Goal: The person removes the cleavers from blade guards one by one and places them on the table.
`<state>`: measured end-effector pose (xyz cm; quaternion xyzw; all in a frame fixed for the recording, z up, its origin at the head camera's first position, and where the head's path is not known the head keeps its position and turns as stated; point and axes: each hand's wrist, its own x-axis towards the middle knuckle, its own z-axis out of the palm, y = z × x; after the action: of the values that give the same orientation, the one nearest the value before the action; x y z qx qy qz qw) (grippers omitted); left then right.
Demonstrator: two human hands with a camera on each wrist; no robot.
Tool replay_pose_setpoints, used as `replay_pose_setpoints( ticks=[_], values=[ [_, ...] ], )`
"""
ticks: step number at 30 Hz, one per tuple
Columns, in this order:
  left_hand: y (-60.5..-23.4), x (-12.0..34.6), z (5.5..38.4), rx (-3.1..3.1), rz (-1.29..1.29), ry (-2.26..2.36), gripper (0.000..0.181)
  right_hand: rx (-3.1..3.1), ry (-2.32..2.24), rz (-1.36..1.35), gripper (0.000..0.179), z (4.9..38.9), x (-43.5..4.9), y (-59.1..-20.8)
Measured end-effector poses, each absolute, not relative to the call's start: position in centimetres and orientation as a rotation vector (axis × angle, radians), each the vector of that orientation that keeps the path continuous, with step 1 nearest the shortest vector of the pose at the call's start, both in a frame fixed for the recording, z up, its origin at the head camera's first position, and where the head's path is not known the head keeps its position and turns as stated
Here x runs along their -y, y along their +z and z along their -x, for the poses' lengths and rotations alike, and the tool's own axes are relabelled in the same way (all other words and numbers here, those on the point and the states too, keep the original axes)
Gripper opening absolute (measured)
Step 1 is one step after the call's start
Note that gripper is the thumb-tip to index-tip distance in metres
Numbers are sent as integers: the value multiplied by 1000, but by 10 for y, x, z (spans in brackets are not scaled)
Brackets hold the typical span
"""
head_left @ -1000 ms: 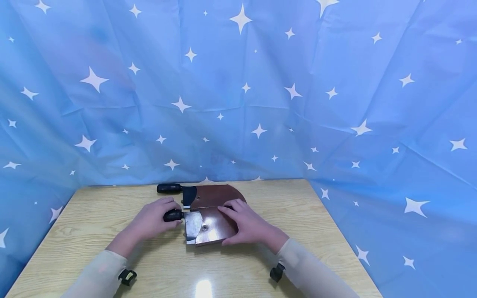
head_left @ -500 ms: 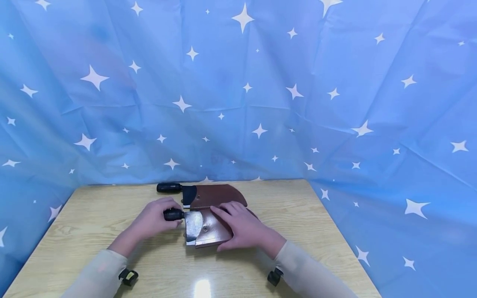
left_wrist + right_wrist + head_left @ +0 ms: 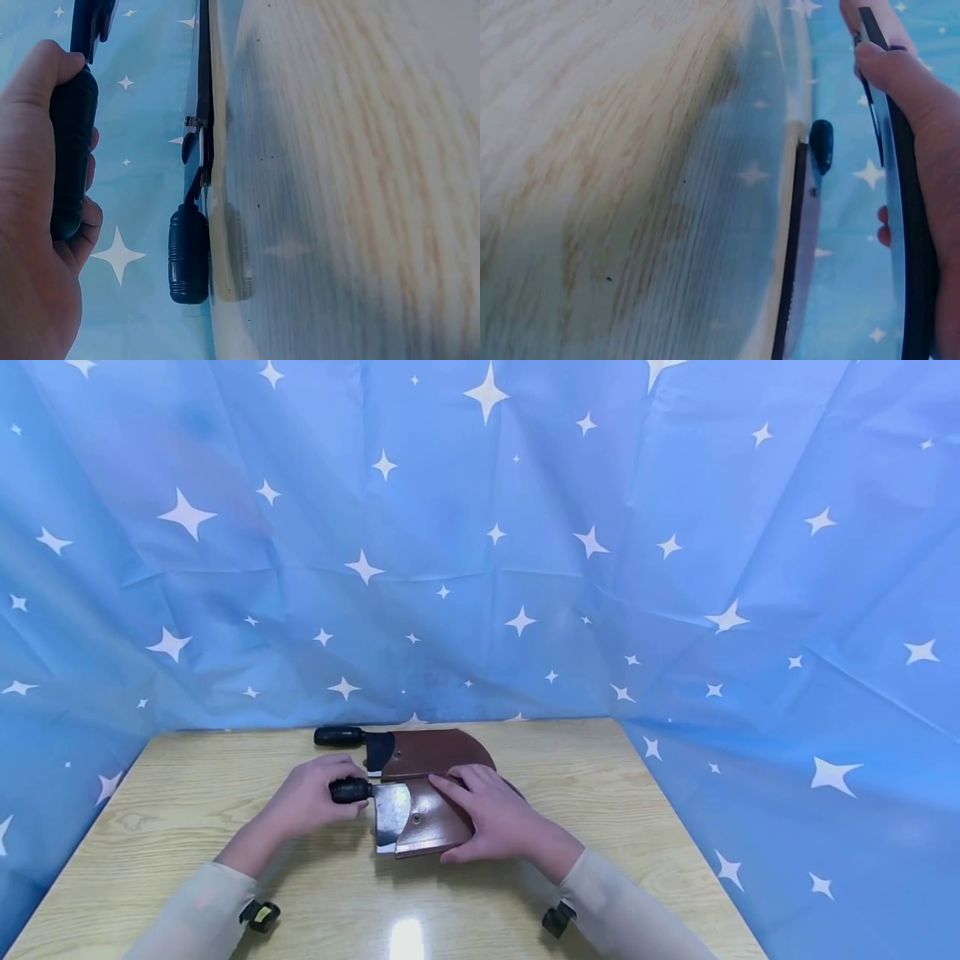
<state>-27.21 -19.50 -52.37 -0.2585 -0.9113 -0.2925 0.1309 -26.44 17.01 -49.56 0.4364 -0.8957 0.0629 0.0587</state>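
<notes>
Between both hands, clear of the table, is a cleaver-like knife with its broad blade [image 3: 392,817] largely inside a brown leather sheath [image 3: 433,818]. My left hand [image 3: 313,789] grips the black handle [image 3: 350,790], the thumb lying along it and the fingers curled behind in the left wrist view. On the other side my right hand [image 3: 498,814] holds the sheath, thumb at its near edge and fingers over the far edge. That hand covers the sheath's right end. In the right wrist view the sheath's dark edge [image 3: 911,225] runs beneath the palm.
A second knife in a brown sheath [image 3: 431,752] lies just behind on the table [image 3: 585,793], close to the back edge, its black handle [image 3: 339,737] toward the left. A blue curtain with white stars [image 3: 450,527] hangs behind the table.
My right hand has slid left along the sheath, toward the handle, and closed further round it. My left hand keeps its grip on the handle, and the knife stays almost in place.
</notes>
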Motion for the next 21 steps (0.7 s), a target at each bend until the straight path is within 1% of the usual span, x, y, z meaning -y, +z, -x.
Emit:
replay_pose_setpoints(
  ticks=[21],
  values=[
    [-522, 197, 273, 2600, 759, -804, 33, 2744, 171, -1298, 120, 269, -169, -497]
  ],
)
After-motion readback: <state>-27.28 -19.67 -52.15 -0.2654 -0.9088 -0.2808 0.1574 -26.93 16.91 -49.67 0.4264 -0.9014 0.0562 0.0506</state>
